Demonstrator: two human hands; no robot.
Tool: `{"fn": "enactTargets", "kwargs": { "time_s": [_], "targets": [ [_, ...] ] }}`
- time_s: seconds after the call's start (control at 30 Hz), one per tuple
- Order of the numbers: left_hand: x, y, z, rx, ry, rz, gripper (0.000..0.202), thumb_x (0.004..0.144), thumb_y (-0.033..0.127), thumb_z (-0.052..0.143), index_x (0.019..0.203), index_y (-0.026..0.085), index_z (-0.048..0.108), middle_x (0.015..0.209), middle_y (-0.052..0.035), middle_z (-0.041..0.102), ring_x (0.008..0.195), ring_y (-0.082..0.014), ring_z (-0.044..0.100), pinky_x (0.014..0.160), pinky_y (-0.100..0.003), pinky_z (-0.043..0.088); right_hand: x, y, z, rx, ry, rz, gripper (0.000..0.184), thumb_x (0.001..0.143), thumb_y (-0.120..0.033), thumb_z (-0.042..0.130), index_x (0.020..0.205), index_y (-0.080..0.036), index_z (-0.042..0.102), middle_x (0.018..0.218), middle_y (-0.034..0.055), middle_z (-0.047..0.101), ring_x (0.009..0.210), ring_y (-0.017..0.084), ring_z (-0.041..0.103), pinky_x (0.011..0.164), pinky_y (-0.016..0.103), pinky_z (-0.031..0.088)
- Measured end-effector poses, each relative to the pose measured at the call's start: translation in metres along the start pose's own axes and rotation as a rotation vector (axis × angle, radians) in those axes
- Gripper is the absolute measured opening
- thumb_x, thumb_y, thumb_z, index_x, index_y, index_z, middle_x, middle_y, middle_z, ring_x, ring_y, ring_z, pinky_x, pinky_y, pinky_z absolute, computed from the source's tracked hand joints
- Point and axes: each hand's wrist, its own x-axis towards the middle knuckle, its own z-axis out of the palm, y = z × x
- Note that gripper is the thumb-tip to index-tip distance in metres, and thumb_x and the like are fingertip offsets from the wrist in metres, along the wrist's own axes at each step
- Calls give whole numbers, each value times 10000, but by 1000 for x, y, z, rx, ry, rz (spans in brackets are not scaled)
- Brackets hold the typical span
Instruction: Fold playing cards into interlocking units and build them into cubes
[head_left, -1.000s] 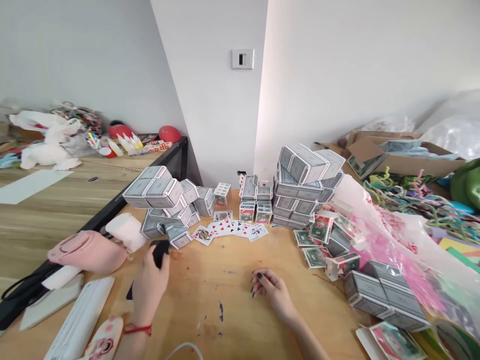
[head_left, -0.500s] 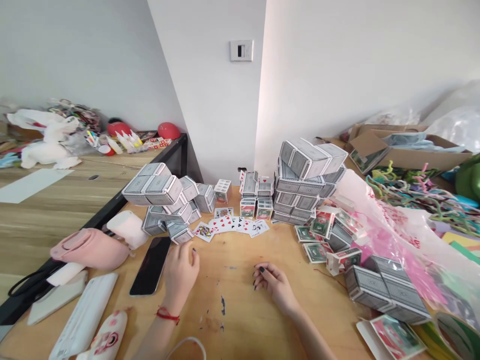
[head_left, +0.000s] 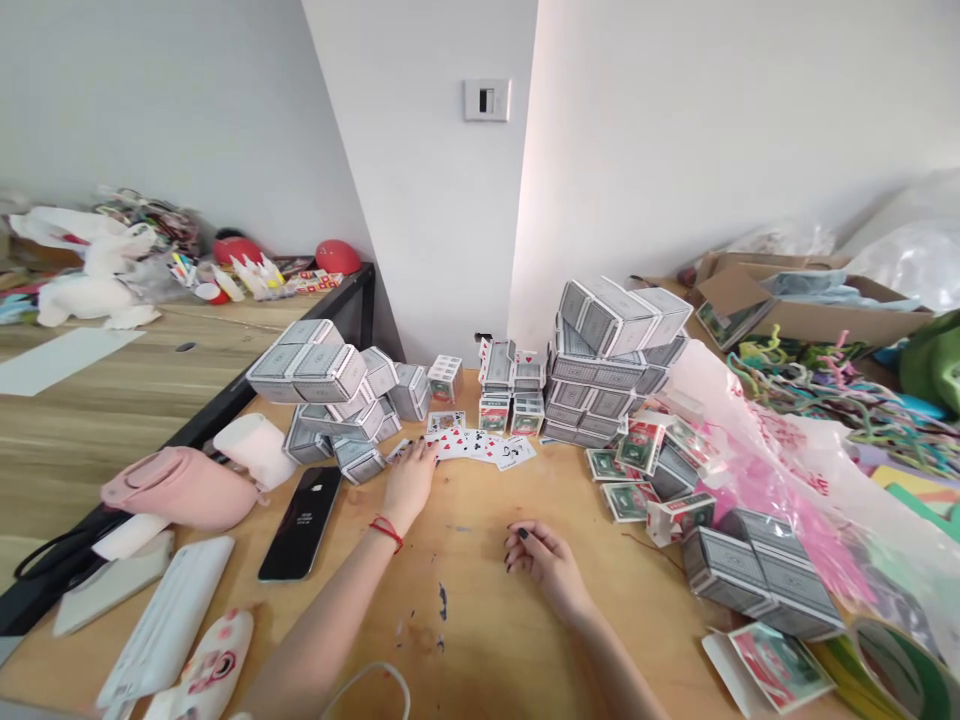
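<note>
A fanned row of playing cards (head_left: pixel 465 442) lies face up on the wooden table. My left hand (head_left: pixel 411 482), palm down with its fingers stretched out, covers most of the card at the row's left end. Its fingertips touch the cards there, and nothing shows lifted in it. Another face-up card (head_left: pixel 446 421) lies behind the row. My right hand (head_left: pixel 547 565) rests on the bare wood, loosely curled, fingers a little apart and holding nothing. Left of my left arm lies a black phone (head_left: pixel 301 525) with text lit on its screen.
Grey wrapped card packs (head_left: pixel 311 370) are stacked at the left, with a taller stack (head_left: pixel 600 385) at the right. Red-and-green card boxes (head_left: pixel 626 500) lie by plastic bags (head_left: pixel 757 430). A pink pouch (head_left: pixel 180 490) sits at the left edge, and a white cable (head_left: pixel 386 670) curls in front.
My left hand has moved forward and right from beside the phone onto the left cards, its fingers stretching out. The phone's screen has lit up. My right hand stays nearly still.
</note>
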Motion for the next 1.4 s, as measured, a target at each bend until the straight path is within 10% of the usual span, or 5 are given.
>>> {"fn": "enactTargets", "kwargs": {
  "time_s": [0.47,0.87,1.2,1.4],
  "targets": [
    [-2,9,-13,70,-154,40,429,774,-22,276,1144,35,486,1163,-267,510,1104,-296,496,838,-436,425,-2,-10,2,1,19,47,284,662,-369,690,838,-154,633,752,63,625,614,150,570,575,294,444],
    [7,-5,-39,48,-217,-46,287,842,163,322,936,74,578,755,-184,637,713,-261,627,632,-332,424,1,-12,2,32,8,81,271,666,-345,690,848,-152,635,758,63,625,627,148,570,607,304,442],
    [16,-31,-64,-254,15,-185,232,811,251,407,796,172,625,700,-60,655,600,-149,565,552,-226,314,20,-13,5,87,-27,114,241,677,-319,681,842,-152,629,755,55,632,627,146,585,671,328,465],
    [33,1,-70,-543,217,-144,213,796,267,430,821,167,616,728,-29,636,619,-124,527,585,-212,331,54,-15,15,130,5,48,210,668,-325,681,771,-150,626,696,40,632,582,129,573,714,339,473]
  ]
}}
